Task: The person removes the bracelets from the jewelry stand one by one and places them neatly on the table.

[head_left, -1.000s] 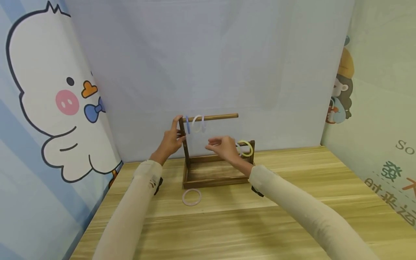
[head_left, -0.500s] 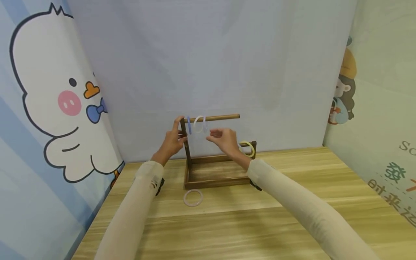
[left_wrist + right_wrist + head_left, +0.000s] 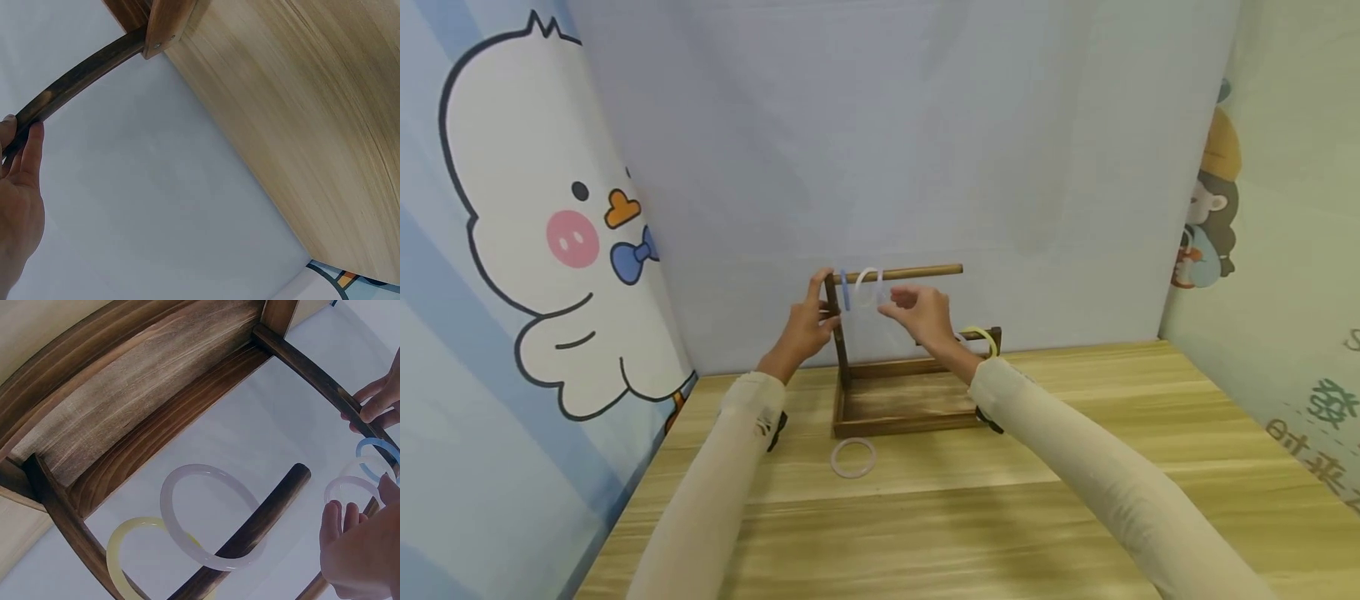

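My left hand point(image 3: 807, 327) grips the upper part of the tall upright of a dark wooden bangle rack point(image 3: 840, 342). The left wrist view shows its thumb and fingers on either side of that post point(image 3: 81, 78). My right hand point(image 3: 923, 315) is just right of a lavender bangle point(image 3: 880, 285) on the upper rod point(image 3: 925, 272). In the right wrist view its fingers point(image 3: 331, 522) and thumb lie apart at the bangle's lower edge; contact is partly hidden. A white bangle point(image 3: 860, 287) and a blue bangle point(image 3: 845, 292) hang nearer the post.
A yellow bangle point(image 3: 119, 556) and a pale purple bangle point(image 3: 172, 500) hang on the lower rod point(image 3: 269, 512), behind my right forearm in the head view. One pale pink bangle point(image 3: 853, 477) lies on the wood-grain table point(image 3: 925, 517) before the rack. A pale curtain point(image 3: 925, 150) stands behind.
My right hand has risen from below the upper rod to the lavender bangle. My left hand keeps its grip on the post. The whole head view has shifted slightly.
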`<act>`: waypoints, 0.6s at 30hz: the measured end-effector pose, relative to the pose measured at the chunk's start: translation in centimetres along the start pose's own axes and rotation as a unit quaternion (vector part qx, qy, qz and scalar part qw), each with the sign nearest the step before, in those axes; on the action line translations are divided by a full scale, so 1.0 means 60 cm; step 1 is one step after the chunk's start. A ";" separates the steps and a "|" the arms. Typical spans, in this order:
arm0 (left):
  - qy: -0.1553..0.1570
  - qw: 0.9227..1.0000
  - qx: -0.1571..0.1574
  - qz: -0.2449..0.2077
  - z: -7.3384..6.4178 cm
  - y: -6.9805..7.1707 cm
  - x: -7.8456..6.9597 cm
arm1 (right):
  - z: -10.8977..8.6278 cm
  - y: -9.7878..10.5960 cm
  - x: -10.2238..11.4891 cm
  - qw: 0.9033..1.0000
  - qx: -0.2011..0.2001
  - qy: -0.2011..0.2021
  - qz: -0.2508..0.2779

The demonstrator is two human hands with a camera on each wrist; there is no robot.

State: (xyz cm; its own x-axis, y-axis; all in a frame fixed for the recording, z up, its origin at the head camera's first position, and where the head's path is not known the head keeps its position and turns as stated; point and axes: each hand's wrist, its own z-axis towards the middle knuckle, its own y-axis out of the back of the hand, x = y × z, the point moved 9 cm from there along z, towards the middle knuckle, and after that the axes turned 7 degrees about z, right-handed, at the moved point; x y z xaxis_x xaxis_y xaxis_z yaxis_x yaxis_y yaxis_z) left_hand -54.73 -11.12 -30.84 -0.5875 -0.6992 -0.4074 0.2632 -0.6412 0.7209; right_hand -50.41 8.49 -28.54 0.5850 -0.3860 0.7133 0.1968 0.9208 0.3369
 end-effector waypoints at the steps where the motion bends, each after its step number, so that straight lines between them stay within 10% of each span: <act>1: 0.001 1.000 -0.001 0.001 0.000 0.001 0.000 | 0.002 -0.001 0.001 1.000 -0.003 0.003 -0.001; 18: -0.002 1.000 -0.001 0.015 0.001 0.003 0.001 | 0.020 -0.014 0.006 1.000 -0.021 0.016 -0.003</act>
State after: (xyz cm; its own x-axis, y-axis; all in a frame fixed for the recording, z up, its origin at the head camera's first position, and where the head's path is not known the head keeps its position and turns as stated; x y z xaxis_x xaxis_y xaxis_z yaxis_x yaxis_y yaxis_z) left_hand -54.78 -11.27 -30.73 -0.5824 -0.7171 -0.3828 0.2829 -0.6202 0.7316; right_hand -51.30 7.54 -27.83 0.6085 -0.3909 0.6906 0.2336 0.9200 0.3148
